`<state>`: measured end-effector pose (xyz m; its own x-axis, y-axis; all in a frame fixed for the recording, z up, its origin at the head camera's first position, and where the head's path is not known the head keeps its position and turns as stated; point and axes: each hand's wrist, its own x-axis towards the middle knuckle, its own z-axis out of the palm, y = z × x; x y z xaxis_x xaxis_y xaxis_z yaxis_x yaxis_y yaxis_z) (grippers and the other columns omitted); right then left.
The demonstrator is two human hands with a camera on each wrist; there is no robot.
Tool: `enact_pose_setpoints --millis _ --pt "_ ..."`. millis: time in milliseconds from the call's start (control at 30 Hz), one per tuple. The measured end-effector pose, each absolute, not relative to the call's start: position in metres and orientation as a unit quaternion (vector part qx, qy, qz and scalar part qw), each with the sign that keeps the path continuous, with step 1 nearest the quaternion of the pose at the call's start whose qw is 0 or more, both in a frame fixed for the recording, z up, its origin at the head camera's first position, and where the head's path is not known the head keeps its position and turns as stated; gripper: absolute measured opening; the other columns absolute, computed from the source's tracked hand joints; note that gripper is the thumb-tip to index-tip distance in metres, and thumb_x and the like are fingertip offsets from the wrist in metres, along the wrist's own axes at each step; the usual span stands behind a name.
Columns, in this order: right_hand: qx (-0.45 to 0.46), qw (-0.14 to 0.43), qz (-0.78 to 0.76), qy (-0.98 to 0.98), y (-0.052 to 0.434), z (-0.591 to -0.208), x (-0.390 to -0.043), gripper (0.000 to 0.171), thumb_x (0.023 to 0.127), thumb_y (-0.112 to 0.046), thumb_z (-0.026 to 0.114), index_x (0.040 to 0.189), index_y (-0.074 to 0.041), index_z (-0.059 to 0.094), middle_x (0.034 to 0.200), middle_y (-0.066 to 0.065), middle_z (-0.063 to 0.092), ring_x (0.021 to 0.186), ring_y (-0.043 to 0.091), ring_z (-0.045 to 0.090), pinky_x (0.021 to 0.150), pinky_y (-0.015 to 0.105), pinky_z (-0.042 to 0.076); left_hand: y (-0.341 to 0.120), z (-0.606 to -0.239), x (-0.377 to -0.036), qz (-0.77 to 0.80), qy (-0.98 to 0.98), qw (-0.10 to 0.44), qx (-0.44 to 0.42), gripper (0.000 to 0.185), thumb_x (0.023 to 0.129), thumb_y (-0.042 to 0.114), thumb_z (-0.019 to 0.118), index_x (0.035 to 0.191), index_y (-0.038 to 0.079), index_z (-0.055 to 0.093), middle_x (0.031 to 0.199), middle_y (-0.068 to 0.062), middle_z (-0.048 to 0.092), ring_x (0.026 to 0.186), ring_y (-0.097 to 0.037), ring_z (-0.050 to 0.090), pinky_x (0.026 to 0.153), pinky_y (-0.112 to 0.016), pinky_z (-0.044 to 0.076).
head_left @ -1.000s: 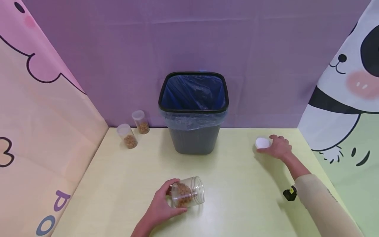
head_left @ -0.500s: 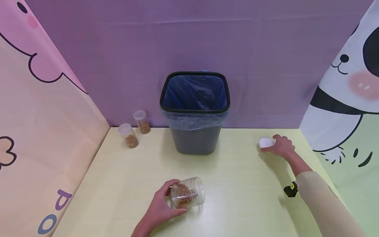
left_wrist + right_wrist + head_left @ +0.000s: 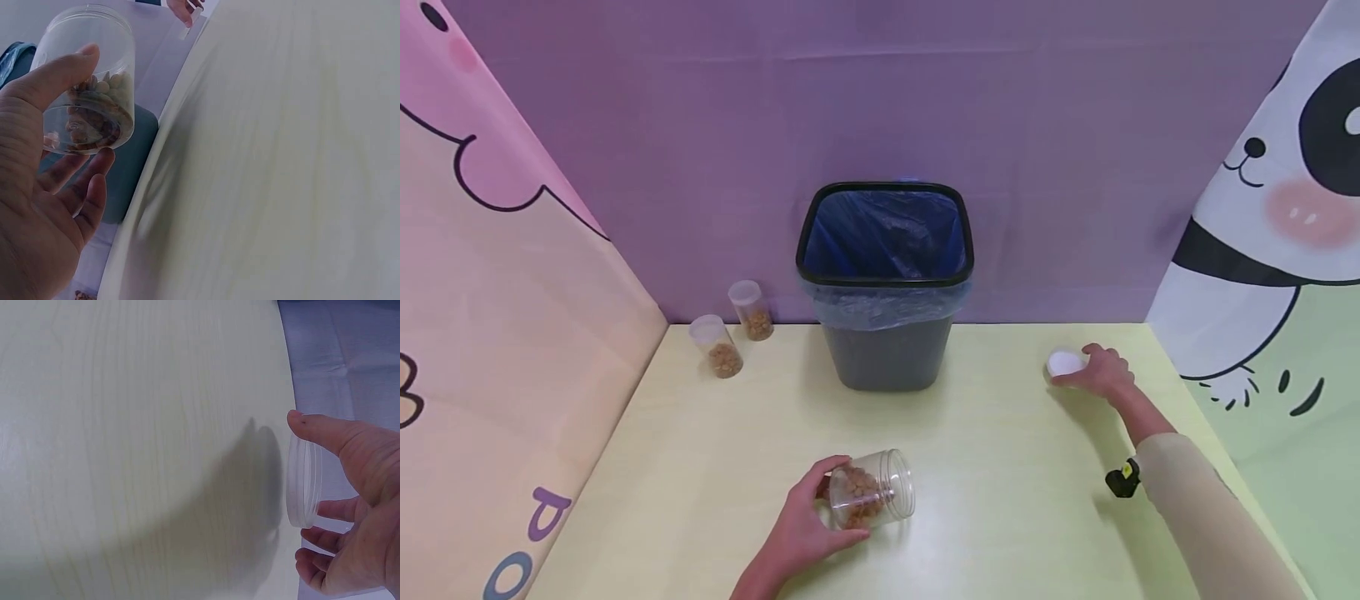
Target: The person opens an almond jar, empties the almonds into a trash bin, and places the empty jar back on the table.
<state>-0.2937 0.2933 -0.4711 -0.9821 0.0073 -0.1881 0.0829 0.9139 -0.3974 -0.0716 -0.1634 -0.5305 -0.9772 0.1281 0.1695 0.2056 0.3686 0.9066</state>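
Note:
My left hand (image 3: pixel 801 529) grips a clear plastic jar (image 3: pixel 889 487) around its base, at the front middle of the table. The jar is tilted on its side, its open, threaded mouth pointing right. Small brown pieces (image 3: pixel 112 84), like nuts or pellets, fill its lower part. Far to the right, my right hand (image 3: pixel 1103 373) holds a round white lid (image 3: pixel 1063 363) by its edge. In the right wrist view the thumb is on one side of the lid (image 3: pixel 299 481) and the fingers are on the other, with the hand's shadow on the table beside it.
A grey trash bin (image 3: pixel 887 354) with a black rim and blue liner stands at the back middle. At the back left are two small translucent containers, a nearer one (image 3: pixel 711 337) and a farther one (image 3: pixel 748 304), both holding brown pieces. Purple cloth (image 3: pixel 895 100) hangs behind the table.
The head view has swung slightly right and back left relative to the scene. Both hands keep their grip on the jar and the lid, with hardly any motion.

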Motion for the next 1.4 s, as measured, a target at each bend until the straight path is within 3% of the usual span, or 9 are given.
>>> enact_pose_setpoints --millis 433,800,1133,1400 --pt "0.03 0.091 -0.223 0.97 0.286 -0.479 -0.289 0.097 0.071 -0.048 0.08 0.133 0.012 0.037 0.121 0.039 0.044 0.108 0.055 0.046 0.081 0.058 0.044 -0.167 -0.533 -0.071 -0.546 -0.832 0.016 -0.091 0.094 0.055 0.03 0.096 0.135 0.017 0.049 0.112 0.007 0.061 0.093 -0.014 0.06 0.078 -0.028 0.051" --pt "0.032 0.094 -0.22 0.97 0.275 -0.482 -0.29 0.096 0.07 -0.046 0.081 0.133 0.012 0.038 0.121 0.037 0.046 0.107 0.053 0.047 0.083 0.058 0.044 -0.169 -0.53 -0.065 -0.557 -0.826 -0.001 -0.088 0.093 0.056 0.022 0.096 0.136 0.016 0.048 0.115 0.005 0.059 0.092 -0.016 0.06 0.076 -0.028 0.053" --pt "0.041 0.098 -0.23 0.967 0.283 -0.482 -0.289 0.095 0.072 -0.044 0.081 0.134 0.014 0.036 0.121 0.038 0.044 0.106 0.051 0.048 0.085 0.057 0.044 -0.165 -0.532 -0.071 -0.562 -0.821 -0.014 -0.1 0.093 0.059 0.032 0.094 0.137 0.016 0.047 0.116 0.002 0.058 0.095 -0.017 0.06 0.076 -0.028 0.052" --pt "0.04 0.089 -0.233 0.968 0.288 -0.479 -0.29 0.093 0.073 -0.041 0.081 0.132 0.015 0.037 0.12 0.039 0.044 0.103 0.05 0.049 0.085 0.057 0.044 -0.161 -0.529 -0.077 -0.582 -0.805 -0.02 -0.114 0.092 0.059 0.023 0.095 0.137 0.016 0.047 0.117 0.002 0.058 0.096 -0.017 0.061 0.076 -0.029 0.053"
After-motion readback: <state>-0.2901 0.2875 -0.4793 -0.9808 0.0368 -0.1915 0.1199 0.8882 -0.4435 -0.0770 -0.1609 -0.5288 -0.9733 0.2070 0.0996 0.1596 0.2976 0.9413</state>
